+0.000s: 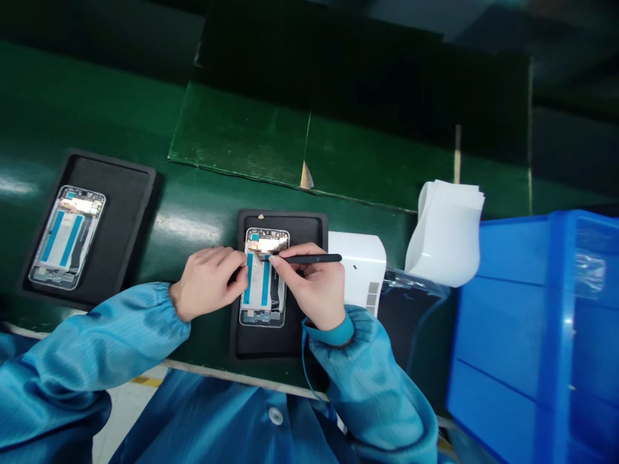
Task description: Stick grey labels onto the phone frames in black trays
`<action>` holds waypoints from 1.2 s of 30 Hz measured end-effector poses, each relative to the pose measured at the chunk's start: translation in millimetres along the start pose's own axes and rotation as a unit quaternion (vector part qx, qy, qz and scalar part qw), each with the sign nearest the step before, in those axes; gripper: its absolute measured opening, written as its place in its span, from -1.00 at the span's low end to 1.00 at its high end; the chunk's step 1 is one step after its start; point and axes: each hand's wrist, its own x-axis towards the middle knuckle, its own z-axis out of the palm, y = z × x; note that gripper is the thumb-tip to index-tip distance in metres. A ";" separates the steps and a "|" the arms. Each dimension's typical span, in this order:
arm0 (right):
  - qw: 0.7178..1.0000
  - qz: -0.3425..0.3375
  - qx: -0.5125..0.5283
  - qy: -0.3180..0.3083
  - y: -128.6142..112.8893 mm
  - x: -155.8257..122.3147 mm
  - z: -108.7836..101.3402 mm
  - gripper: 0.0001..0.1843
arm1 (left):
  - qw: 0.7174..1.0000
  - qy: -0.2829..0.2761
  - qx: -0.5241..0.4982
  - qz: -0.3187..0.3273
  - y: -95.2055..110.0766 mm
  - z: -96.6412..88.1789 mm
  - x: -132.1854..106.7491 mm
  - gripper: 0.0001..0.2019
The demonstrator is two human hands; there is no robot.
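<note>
An opened phone (258, 299), its circuit board and blue strips exposed, lies in a black tray (304, 222) before me. My right hand (319, 283) pinches slim black tweezers (314, 258) over the phone. Their tips point left, near the lower edge of the circuit board. At the phone's left edge is my left hand (213, 280), with curled fingers and the thumb near the index finger. Its fingertips are at the phone's rim; whether they hold anything small cannot be seen.
To the left, a second black tray (120, 225) holds another opened phone (68, 238). Right of the near tray lie a white sheet (358, 248) and a dark plastic-wrapped item (406, 316). Beyond are a curled white paper stack (445, 232) and a large blue bin (507, 309).
</note>
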 end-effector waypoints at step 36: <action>0.999 -0.008 0.038 0.023 8.5 0.3 2.0 -0.82 | 0.985 -0.100 0.091 0.111 -10.0 -9.9 3.2 -0.70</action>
